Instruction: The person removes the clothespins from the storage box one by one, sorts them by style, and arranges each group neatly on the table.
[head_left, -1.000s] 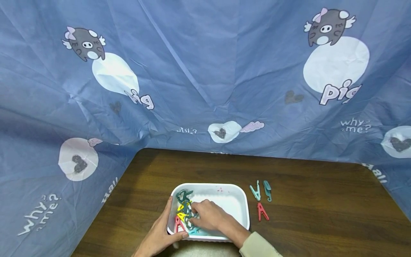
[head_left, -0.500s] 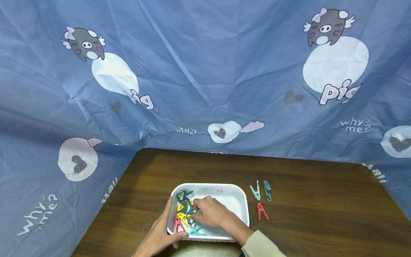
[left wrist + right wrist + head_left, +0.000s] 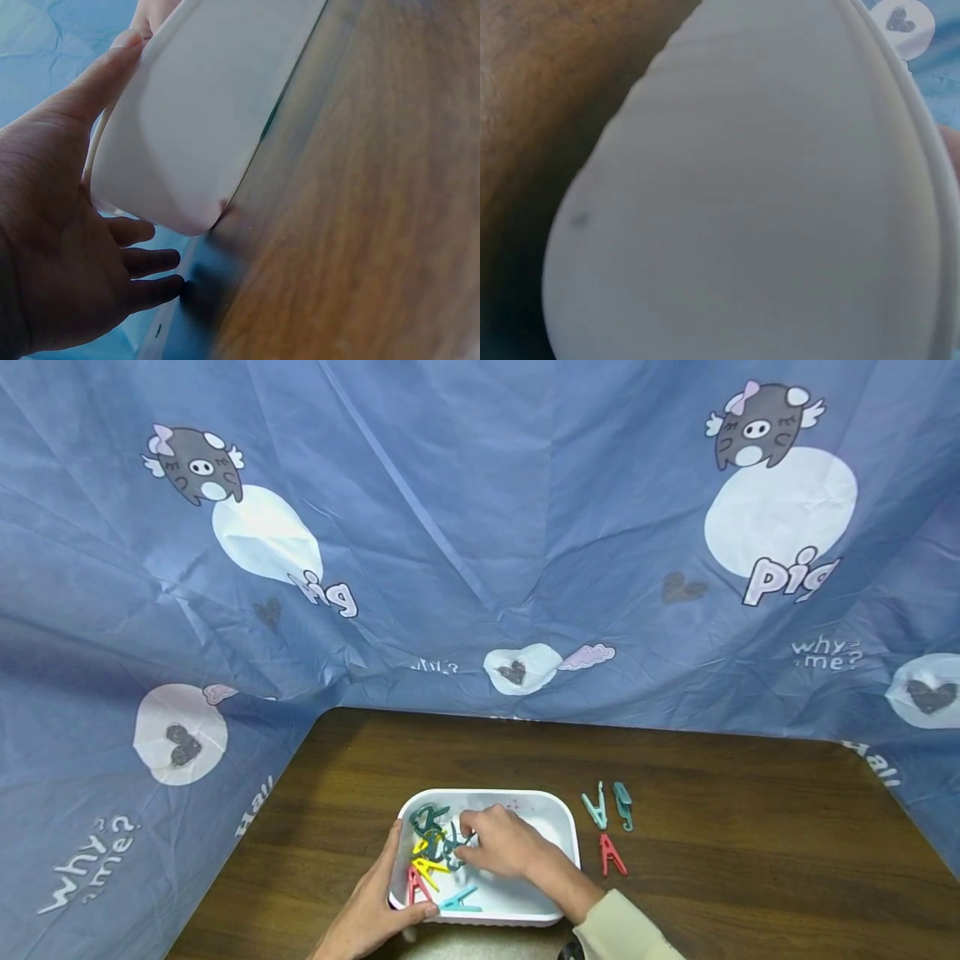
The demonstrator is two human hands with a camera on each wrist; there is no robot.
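A white plastic tray (image 3: 487, 792) stands on the wooden table with several plastic clothespins inside, mostly at its left end. My left hand (image 3: 371, 897) spans the tray's near left corner, fingers straight along the side and thumb on the near rim. Inside the tray, thumb and forefinger of my right hand (image 3: 504, 843) pinch a dark green clothespin (image 3: 453, 853), partly hidden by the fingertips. Beside it lie other dark green clothespins (image 3: 429, 819), yellow clothespins (image 3: 429, 871), a red clothespin (image 3: 417, 885) and a light blue clothespin (image 3: 461, 900).
To the right of the tray, on the table (image 3: 735, 843), lie a pale turquoise clothespin (image 3: 596, 810), a teal clothespin (image 3: 623, 806) and a red clothespin (image 3: 612, 855). A blue printed cloth (image 3: 450, 527) hangs behind the table and along its sides.
My right hand has shifted right and slightly away from me, drawing the dark green clothespin from the pile. The light blue clothespin shows more fully. My left hand stays at the tray's corner.
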